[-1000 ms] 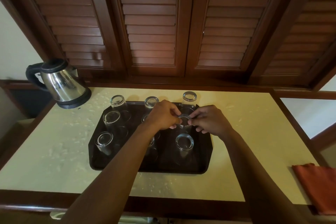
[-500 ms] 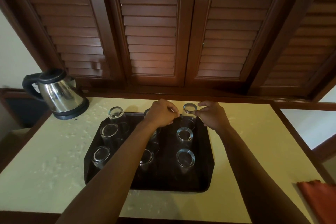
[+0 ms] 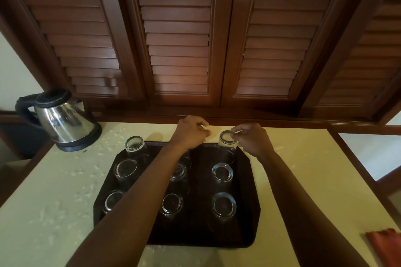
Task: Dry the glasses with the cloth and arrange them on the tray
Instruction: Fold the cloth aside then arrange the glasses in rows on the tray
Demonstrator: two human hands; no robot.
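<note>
Now we see a dark, glossy tray (image 3: pixel 249 201) with clipped corners lying flat on the pale, speckled countertop (image 3: pixel 56 201), and clear, round glasses standing on it mouth-down in rows, their thick bases catching the light; the far-right glass (image 3: pixel 227 143) stands at the tray's back edge, and our right hand (image 3: pixel 252 141) has thumb and forefinger curled in a light pinch round its upturned base, the other fingers bent loosely behind; our left hand (image 3: pixel 191 132) hovers just beside it over the middle row, fingers curled in towards the thumb, and whether it has hold of a glass beneath it we cannot tell, since the hand and forearm cover that spot; in the right row the middle glass (image 3: pixel 222 172) and the near glass (image 3: pixel 224 204) stand apart from one another, smooth and cylindrical; at far left the back-left glass (image 3: pixel 134 144) sits on the tray's rear corner; the orange-red cloth (image 3: pixel 385 247), soft and folded, lies well apart at the counter's near right edge; a polished steel kettle (image 3: pixel 63 123) with black lid, handle and base stands at the far left corner; slatted dark wooden shutters (image 3: pixel 178 50) rise behind.
</note>
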